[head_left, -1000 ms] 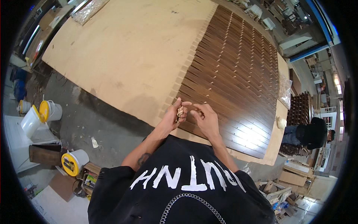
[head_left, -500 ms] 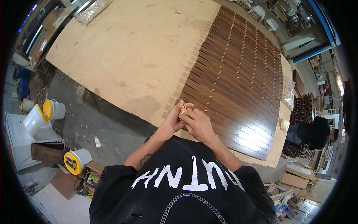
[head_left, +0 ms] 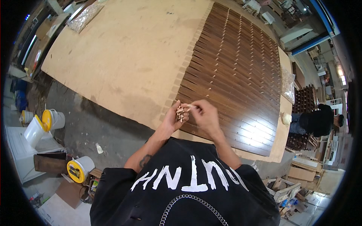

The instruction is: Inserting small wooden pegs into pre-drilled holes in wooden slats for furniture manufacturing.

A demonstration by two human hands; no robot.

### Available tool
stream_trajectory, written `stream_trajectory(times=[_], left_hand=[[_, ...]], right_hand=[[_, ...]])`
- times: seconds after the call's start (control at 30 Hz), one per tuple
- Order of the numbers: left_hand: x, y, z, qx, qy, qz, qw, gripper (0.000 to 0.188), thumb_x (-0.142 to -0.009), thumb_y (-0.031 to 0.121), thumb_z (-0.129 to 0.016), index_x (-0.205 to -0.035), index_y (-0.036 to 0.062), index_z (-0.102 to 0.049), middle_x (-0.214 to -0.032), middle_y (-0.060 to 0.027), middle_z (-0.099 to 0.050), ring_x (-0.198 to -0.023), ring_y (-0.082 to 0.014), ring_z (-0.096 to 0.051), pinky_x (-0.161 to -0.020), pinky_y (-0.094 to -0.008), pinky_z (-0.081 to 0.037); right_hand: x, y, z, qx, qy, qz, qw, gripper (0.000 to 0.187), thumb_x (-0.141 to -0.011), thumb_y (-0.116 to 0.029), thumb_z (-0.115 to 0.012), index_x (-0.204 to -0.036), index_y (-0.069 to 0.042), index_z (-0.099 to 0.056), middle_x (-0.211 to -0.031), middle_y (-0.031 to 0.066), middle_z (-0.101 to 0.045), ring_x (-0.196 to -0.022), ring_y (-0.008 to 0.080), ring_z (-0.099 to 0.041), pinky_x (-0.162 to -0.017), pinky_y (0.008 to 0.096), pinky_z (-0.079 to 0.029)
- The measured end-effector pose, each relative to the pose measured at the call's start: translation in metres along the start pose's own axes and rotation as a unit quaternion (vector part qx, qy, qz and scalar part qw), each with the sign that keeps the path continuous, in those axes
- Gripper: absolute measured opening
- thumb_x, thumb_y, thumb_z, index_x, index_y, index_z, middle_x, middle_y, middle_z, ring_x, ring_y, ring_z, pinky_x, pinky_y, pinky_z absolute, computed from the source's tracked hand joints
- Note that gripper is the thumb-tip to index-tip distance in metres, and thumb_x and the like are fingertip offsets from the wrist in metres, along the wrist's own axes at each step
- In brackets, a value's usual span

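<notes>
My left hand (head_left: 174, 117) is cupped, its fingers curled around a small pile of wooden dowels (head_left: 181, 114). Just right of it, my right hand (head_left: 205, 116) is pinched, with a pale, motion-blurred dowel at its fingertips. Both hands are above the near edge of a panel of dark brown wooden strips (head_left: 233, 101), laid side by side on a large light board (head_left: 113, 56). Rows of short pale dowels (head_left: 209, 89) stand up from the strips and run away toward the far end. The nearest strips show fewer dowels.
Clear plastic bags of small pieces lie on the board, one at far left (head_left: 86, 17) and one at right (head_left: 288, 84). A pale roll (head_left: 286, 119) sits on the right edge. Another person (head_left: 315, 121) is beyond it. White buckets (head_left: 80, 168) with yellow lids stand at left.
My right hand has moved away from my left, to the right. The left palm has opened more, uncovering the dowels. The view has shifted slightly.
</notes>
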State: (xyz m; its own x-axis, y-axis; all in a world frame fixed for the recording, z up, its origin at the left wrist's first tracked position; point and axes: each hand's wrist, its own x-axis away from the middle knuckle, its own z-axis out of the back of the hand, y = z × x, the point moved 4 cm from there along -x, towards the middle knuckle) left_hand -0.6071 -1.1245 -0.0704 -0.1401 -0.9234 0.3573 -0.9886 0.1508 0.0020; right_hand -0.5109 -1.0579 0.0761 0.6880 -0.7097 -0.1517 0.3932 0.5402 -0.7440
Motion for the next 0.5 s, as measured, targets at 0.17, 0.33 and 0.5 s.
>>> stream_trajectory(times=[0.17, 0.33, 0.5], left_hand=[[0.005, 0.008, -0.006, -0.030, 0.088, -0.030, 0.995, 0.041, -0.100, 0.039, -0.045, -0.087, 0.0039, -0.063, -0.066, -0.0034, -0.057, -0.054, -0.0125, -0.046, -0.045, -0.0244, -0.037], [0.010, 0.016, -0.009, -0.068, 0.102, -0.056, 0.991, 0.041, -0.101, 0.037, -0.044, -0.088, 0.0029, -0.063, -0.066, -0.0028, -0.055, -0.054, -0.0124, -0.047, -0.043, -0.0250, -0.035], [0.012, 0.020, -0.006, -0.061, 0.098, -0.064, 0.991, 0.040, -0.102, 0.035, -0.042, -0.089, 0.0026, -0.061, -0.066, -0.0026, -0.054, -0.054, -0.0121, -0.047, -0.043, -0.0242, -0.035]], right_hand=[[0.032, 0.088, 0.015, -0.045, -0.015, -0.205, 0.978, 0.016, -0.082, -0.012, -0.068, -0.093, -0.002, -0.065, -0.078, 0.0103, -0.068, -0.065, 0.0166, -0.063, -0.063, 0.0285, -0.050], [0.067, 0.122, -0.019, 0.006, -0.077, -0.201, 0.976, 0.016, -0.082, -0.014, -0.067, -0.089, -0.001, -0.063, -0.083, 0.0150, -0.068, -0.071, 0.0263, -0.067, -0.067, 0.0364, -0.052], [0.072, 0.114, -0.022, 0.067, -0.077, -0.171, 0.980, 0.015, -0.081, -0.013, -0.068, -0.086, 0.000, -0.063, -0.082, 0.0164, -0.067, -0.069, 0.0262, -0.066, -0.065, 0.0357, -0.053]])
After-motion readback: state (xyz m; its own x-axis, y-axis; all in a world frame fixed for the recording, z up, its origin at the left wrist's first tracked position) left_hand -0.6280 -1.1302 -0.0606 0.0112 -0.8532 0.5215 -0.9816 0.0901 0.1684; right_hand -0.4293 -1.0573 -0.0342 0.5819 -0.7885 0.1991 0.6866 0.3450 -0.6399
